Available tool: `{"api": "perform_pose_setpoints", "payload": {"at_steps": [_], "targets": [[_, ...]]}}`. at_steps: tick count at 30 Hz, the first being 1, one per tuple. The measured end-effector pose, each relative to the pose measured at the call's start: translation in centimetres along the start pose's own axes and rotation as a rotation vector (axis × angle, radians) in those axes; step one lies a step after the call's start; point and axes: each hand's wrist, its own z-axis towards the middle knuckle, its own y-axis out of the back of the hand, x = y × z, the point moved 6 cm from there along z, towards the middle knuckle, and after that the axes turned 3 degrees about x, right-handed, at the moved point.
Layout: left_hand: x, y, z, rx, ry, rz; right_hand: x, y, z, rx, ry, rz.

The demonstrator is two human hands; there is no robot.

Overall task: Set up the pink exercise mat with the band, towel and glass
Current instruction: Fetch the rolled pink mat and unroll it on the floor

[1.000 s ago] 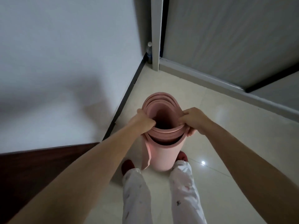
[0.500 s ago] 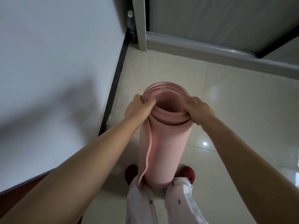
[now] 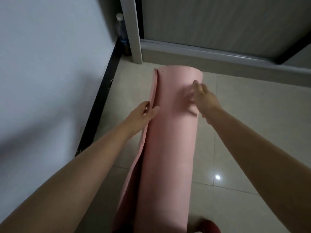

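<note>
The rolled pink exercise mat (image 3: 170, 140) leans away from me, its far end up near the sliding door track. Its loose outer edge runs down the left side. My left hand (image 3: 143, 113) pinches that loose edge, thumb on the front and fingers behind it. On the roll's upper right side, my right hand (image 3: 204, 98) lies blurred with its fingers spread and fairly straight. No band, towel or glass is in view.
A white wall with black skirting (image 3: 99, 105) runs along the left. A plastic bottle (image 3: 120, 29) stands in the corner by the white door frame (image 3: 133, 31). Glossy beige floor tiles (image 3: 252, 118) spread to the right. My red slipper (image 3: 210, 227) shows at the bottom.
The mat has gone from upright, with both hands gripping its top rim, to tilted forward. My hands have let go of the rim and shifted onto its side and loose edge.
</note>
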Motion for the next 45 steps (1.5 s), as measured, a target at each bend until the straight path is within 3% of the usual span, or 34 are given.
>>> {"api": "perform_pose_setpoints", "payload": {"at_steps": [4,8,16,24,32,45], "targets": [[8.4,-3.8,4.6,-0.002,0.124,0.214,-9.6,-8.3,2.4,0.205,-0.174,-0.235],[16.1,-4.2,6.3,-0.118,0.316,0.506,-13.9,-11.9,4.0,0.048,-0.140,-0.278],[22.0,-3.2,3.7,-0.341,0.440,0.441,-15.6,-12.3,3.9,-0.057,-0.170,-0.163],[24.6,-2.9,3.8,-0.261,0.311,0.289,-17.2,-12.0,4.2,-0.017,-0.255,0.035],[24.7,-1.6,4.7,-0.283,0.254,0.413,-16.8,-13.1,4.3,-0.020,-0.249,-0.048],[27.6,-0.2,3.5,-0.326,0.280,0.409,-14.7,-15.6,3.9,0.011,-0.207,-0.140]]}}
